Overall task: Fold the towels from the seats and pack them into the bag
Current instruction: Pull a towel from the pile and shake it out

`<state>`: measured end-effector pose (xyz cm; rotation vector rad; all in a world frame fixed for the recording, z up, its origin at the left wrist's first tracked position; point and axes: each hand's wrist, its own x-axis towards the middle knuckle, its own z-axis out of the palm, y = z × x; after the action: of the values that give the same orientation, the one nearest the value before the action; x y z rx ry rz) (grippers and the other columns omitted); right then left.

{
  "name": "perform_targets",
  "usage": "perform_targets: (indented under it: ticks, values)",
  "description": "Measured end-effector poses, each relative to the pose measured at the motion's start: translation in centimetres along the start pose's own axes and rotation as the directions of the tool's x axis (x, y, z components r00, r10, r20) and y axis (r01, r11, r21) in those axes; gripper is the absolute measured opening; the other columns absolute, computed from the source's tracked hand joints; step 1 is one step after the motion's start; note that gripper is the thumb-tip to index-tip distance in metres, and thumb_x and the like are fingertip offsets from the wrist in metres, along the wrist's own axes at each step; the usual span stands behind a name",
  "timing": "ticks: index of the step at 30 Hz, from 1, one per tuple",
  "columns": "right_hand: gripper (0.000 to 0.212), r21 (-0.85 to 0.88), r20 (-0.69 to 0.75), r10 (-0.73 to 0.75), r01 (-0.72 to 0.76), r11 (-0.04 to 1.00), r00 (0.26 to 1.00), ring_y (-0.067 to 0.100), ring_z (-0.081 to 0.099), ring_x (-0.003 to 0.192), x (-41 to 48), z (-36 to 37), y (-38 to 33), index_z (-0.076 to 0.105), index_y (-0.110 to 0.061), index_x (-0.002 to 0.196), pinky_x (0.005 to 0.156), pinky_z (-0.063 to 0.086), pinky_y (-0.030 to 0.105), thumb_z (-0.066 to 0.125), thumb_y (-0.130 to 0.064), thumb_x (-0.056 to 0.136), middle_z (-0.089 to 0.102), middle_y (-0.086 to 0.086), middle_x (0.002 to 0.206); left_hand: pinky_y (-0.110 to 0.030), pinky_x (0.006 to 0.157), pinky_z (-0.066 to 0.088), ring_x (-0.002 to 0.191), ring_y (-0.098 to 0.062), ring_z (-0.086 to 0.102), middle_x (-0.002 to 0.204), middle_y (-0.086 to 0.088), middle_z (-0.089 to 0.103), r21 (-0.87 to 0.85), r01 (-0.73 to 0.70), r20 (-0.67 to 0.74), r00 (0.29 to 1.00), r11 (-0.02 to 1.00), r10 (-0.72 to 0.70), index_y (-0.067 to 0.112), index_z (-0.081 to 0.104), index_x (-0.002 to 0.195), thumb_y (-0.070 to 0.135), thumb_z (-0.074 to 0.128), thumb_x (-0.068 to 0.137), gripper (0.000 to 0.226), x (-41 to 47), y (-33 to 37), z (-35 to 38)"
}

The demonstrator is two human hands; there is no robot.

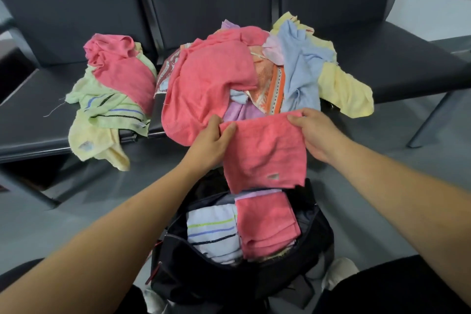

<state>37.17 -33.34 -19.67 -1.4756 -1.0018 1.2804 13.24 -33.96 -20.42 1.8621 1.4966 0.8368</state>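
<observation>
Pink towel (265, 153) pinched between left hand (210, 141) and right hand (314, 132).

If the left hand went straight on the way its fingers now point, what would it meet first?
Probably the lilac towel lying just past the pink towel that the left hand pinches. Depth is unclear, so the large pink towel beside it may come first.

Left hand (212, 139) and right hand (314, 132) pinching top corners of a folded pink terry towel (265, 153), hanging above an open black fabric bag (229, 270) holding folded towels, dark seats (382, 58) heaped with crumpled coloured towels (229, 71)
</observation>
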Motion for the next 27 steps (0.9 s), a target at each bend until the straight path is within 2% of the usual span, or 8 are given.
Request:
perform_targets:
  ticks: [2,4,7,10,15,20,23,27]
  values:
    - [0.018,-0.162,-0.01,0.015,-0.016,0.987,1.0,0.026,0.059,0.079,0.6,-0.3,2.5,0.06,0.005,0.096,0.072,0.048,0.034,0.053,-0.011,0.102,0.06,0.016,0.087,-0.027,0.069,0.045,0.075,-0.006,0.054,0.084,0.007,0.056,0.002,0.078,0.048,0.996,0.997,-0.078,0.014,0.044,0.099,0.041,0.048,0.104,0.028,-0.4,-1.7,1.4]
    - [0.013,-0.24,-0.009,0.097,-0.096,0.966,0.995,0.026,0.054,0.076,0.9,-0.4,5.2,0.062,-0.002,0.092,0.069,0.043,0.034,0.054,-0.009,0.099,0.057,0.016,0.083,-0.04,0.081,0.051,0.083,-0.019,0.057,0.094,-0.004,0.061,-0.02,0.197,0.088,0.977,0.98,-0.195,0.01,0.046,0.105,0.045,0.047,0.103,0.035,-1.1,-3.5,3.3]
    - [0.018,-0.391,-0.04,0.203,-0.202,0.898,0.978,0.024,0.047,0.064,1.7,-0.4,10.1,0.06,-0.008,0.076,0.056,0.035,0.028,0.059,-0.008,0.094,0.051,0.013,0.069,-0.036,0.071,0.052,0.081,-0.019,0.059,0.097,-0.007,0.062,0.023,0.327,0.17,0.93,0.945,-0.326,0.006,0.045,0.109,0.048,0.046,0.103,0.042,-2.6,-6.3,6.6]
    - [0.032,-0.496,-0.078,0.334,-0.327,0.804,0.939,0.016,0.039,0.051,2.3,-0.3,14.8,0.051,-0.011,0.064,0.038,0.026,0.017,0.063,-0.008,0.093,0.046,0.006,0.06,-0.049,0.081,0.056,0.088,-0.029,0.066,0.098,-0.013,0.065,0.03,0.42,0.244,0.877,0.907,-0.414,0.005,0.045,0.106,0.052,0.048,0.101,0.047,-3.9,-9.2,9.5]
    - [0.008,-0.578,-0.083,0.487,-0.44,0.687,0.87,0.022,0.054,0.061,4.1,0.0,19.4,0.061,-0.004,0.093,0.049,0.041,0.024,0.064,-0.011,0.093,0.057,0.014,0.079,-0.049,0.078,0.059,0.085,-0.035,0.07,0.099,-0.016,0.066,0.006,0.531,0.303,0.806,0.847,-0.508,0.004,0.046,0.106,0.053,0.051,0.099,0.05,-4.3,-13.0,12.4]
    - [0.028,-0.521,-0.145,0.384,-0.4,0.753,0.912,0.019,0.044,0.049,6.7,0.6,21.8,0.058,-0.008,0.071,0.045,0.03,0.024,0.069,-0.025,0.091,0.05,0.005,0.06,-0.049,0.095,0.054,0.103,-0.026,0.067,0.102,-0.002,0.067,-0.206,0.664,0.295,0.743,0.719,-0.601,0.017,0.053,0.107,0.065,0.061,0.086,0.053,-4.0,-16.7,16.0]
    - [0.038,-0.609,-0.139,0.393,-0.391,0.69,0.909,0.017,0.047,0.053,6.2,0.8,24.6,0.051,-0.008,0.063,0.046,0.031,0.027,0.071,-0.023,0.091,0.05,0.006,0.06,-0.036,0.073,0.054,0.081,-0.02,0.061,0.083,-0.007,0.067,-0.011,0.695,0.358,0.674,0.718,-0.647,0.009,0.063,0.092,0.044,0.068,0.088,0.036,-4.0,-17.9,17.4]
    - [0.018,-0.661,-0.158,0.432,-0.421,0.621,0.888,0.033,0.067,0.091,4.9,0.8,28.1,0.066,0.001,0.096,0.068,0.047,0.029,0.071,-0.013,0.086,0.068,0.017,0.095,-0.016,0.037,0.035,0.059,-0.015,0.048,0.064,-0.002,0.051,0.209,0.675,0.307,0.642,0.708,-0.703,0.011,0.048,0.068,0.018,0.061,0.093,0.029,-4.4,-19.4,18.4]
